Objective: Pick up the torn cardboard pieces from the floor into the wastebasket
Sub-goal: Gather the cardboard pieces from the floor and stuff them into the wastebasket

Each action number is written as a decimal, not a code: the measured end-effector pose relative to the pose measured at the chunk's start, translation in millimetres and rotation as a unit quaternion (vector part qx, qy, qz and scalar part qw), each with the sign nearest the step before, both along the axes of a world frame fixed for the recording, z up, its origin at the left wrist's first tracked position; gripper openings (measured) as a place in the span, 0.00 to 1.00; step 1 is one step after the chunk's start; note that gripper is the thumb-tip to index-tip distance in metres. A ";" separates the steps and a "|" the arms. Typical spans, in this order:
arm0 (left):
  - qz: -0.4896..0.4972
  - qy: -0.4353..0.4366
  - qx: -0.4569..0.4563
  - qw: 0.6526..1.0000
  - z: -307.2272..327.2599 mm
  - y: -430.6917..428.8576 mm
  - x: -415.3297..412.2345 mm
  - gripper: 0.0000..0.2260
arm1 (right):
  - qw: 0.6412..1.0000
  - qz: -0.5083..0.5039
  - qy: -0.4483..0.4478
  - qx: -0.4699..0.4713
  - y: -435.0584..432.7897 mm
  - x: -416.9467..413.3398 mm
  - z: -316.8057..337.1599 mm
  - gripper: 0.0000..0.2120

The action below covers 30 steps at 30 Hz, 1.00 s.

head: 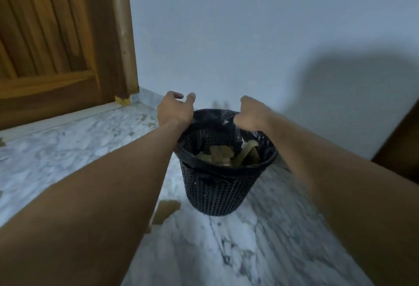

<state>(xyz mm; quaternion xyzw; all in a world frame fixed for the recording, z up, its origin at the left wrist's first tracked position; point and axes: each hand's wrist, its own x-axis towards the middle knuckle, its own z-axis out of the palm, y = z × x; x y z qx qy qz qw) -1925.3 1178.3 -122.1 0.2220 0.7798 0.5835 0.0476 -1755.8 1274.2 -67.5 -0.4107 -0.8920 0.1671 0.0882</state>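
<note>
The black mesh wastebasket [217,186] stands on the marble floor [68,149] near the white wall [249,36], with torn cardboard pieces [222,153] lying inside its black liner [210,115]. The left hand [175,110] hovers at the rim's left side, its grip loosely spread and holding nothing. The right hand [252,113] is curled at the rim's right side, too blurred to tell whether its grip pinches anything, and one cardboard scrap [166,212] lies on the floor just beside the basket's base.
</note>
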 end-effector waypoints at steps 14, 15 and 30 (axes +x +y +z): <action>0.172 0.059 -0.251 0.951 -188.7 -314.1 -100.4 0.16 | 0.987 0.160 -0.001 0.012 -209.1 -152.1 -199.2 0.34; 0.191 0.061 -0.273 0.941 -202.4 -335.8 -106.0 0.17 | 0.990 0.130 -0.055 -0.019 -212.3 -154.7 -225.6 0.41; 0.132 0.042 -0.512 0.848 -292.9 -474.4 -312.6 0.58 | 0.974 0.204 -0.082 -0.049 -278.5 -344.5 -349.6 0.53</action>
